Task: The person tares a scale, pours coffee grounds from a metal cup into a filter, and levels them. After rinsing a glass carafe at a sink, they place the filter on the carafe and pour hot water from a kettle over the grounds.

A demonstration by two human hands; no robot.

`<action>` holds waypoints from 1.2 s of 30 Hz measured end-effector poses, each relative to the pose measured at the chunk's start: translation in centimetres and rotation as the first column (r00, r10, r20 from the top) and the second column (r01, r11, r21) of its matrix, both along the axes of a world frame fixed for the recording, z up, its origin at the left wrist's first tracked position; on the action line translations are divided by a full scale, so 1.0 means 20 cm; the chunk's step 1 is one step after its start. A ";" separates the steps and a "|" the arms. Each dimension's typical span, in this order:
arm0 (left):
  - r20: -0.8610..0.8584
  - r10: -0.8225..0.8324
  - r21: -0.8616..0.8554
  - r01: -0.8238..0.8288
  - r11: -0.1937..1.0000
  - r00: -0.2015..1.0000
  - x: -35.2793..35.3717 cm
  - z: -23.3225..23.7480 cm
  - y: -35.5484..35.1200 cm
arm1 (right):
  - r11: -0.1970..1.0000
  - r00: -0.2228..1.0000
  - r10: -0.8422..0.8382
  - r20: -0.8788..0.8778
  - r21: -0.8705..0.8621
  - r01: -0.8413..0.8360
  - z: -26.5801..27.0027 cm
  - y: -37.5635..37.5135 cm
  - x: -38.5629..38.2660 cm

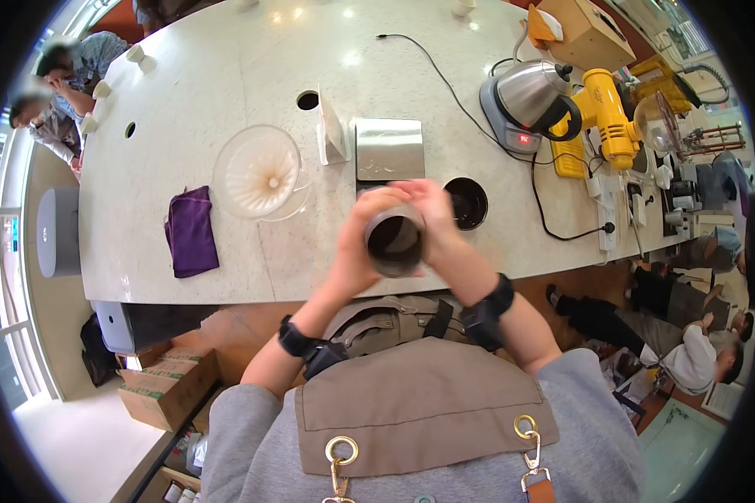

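Observation:
A round container with a dark inside [394, 241] is held above the table's near edge, its opening facing the camera. My left hand [362, 230] is wrapped round its left side. Across its far right side lies my right hand [432, 214], slightly blurred, its fingers pressed near the rim. Behind the hands sits a silver scale [389, 151]. To the right stands a black round bowl [466, 204]. Left of the hands are a clear glass dripper with a white ribbed filter [262, 172] and an upright white packet [331, 134].
A purple cloth [192, 232] lies at the left. On the right are a steel kettle [533, 94] on its base, a yellow grinder [608, 117], black cables and a power strip [604, 210]. Small white cups [134, 54] stand at the far left. People are at both sides.

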State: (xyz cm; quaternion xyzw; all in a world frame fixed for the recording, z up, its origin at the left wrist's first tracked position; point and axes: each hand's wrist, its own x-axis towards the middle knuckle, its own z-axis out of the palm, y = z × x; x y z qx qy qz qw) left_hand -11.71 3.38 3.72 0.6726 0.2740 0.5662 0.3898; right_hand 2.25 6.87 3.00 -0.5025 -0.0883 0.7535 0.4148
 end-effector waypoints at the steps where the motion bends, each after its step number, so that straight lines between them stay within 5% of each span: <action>1: 0.015 0.094 -0.037 -0.093 0.995 0.995 0.03 0.01 -0.02 | 0.994 0.986 0.093 -0.135 0.074 -0.084 -0.06 0.02 0.00; 4: 0.016 0.011 -0.062 -0.010 0.998 1.000 -0.04 0.01 0.00 | 0.991 0.999 -0.026 -0.041 -0.135 0.020 -0.03 0.01 0.02; 10: -0.023 0.036 -0.054 -0.037 0.998 0.999 -0.03 0.05 0.00 | 0.982 0.983 -0.184 0.019 -0.025 0.185 0.05 -0.04 -0.05; 12: -0.052 0.039 -0.020 -0.040 0.999 0.998 -0.08 0.06 0.00 | 0.993 0.995 -0.096 0.006 -0.067 0.096 0.13 -0.06 -0.03; 14: 0.085 0.209 -0.223 -0.186 0.957 0.974 -0.05 0.00 -0.02 | 0.986 0.987 -0.127 0.096 -0.097 0.136 0.22 -0.07 -0.05; 16: -0.011 0.204 -0.161 -0.203 0.966 0.979 0.05 0.03 -0.03 | 0.967 0.935 -0.253 -0.250 -0.075 0.242 0.11 -0.09 -0.11; 18: -0.056 0.134 -0.158 -0.141 0.977 0.989 0.02 0.03 0.00 | 0.995 0.972 -0.096 -0.215 -0.008 0.096 0.11 -0.02 -0.07; 21: -0.415 0.059 -0.006 -0.068 0.998 0.908 -0.04 0.07 -0.02 | 0.995 0.974 0.096 -0.207 0.015 -0.095 0.15 -0.02 0.06; 22: -0.314 -0.064 -0.089 0.037 0.995 0.947 -0.04 0.11 0.00 | 0.982 0.972 0.189 -0.142 0.056 -0.182 0.22 -0.04 0.08; 25: -0.385 -0.202 -0.237 0.115 0.965 0.901 -0.01 0.16 0.03 | 0.952 0.925 0.290 -0.245 -0.030 -0.306 0.06 -0.10 0.16; 28: -0.228 -0.375 -0.204 0.333 0.921 0.898 0.07 0.10 0.06 | 0.978 0.975 0.165 -0.151 -0.104 -0.181 0.00 -0.09 0.16; 30: -0.140 -0.176 -0.254 0.136 0.958 0.974 0.06 0.09 0.04 | 0.983 0.967 0.156 -0.202 -0.061 -0.171 0.07 -0.09 0.22; 32: -0.080 -0.019 -0.258 -0.002 0.966 0.997 0.05 0.00 0.03 | 0.962 0.987 -0.117 -0.107 -0.260 0.086 0.09 -0.09 0.26; 34: -0.231 -0.123 -0.147 0.091 0.985 0.965 0.16 0.05 0.01 | 0.965 0.961 -0.260 0.097 0.067 0.254 -0.17 -0.13 0.15; 35: -0.150 -0.126 -0.299 0.076 0.951 0.981 0.18 0.06 0.00 | 0.996 0.993 -0.086 -0.076 0.020 0.088 -0.35 -0.13 0.20; 36: -0.150 -0.121 -0.292 0.073 0.954 0.981 0.17 0.04 0.01 | 0.996 0.994 -0.082 -0.076 0.027 0.085 -0.34 -0.11 0.20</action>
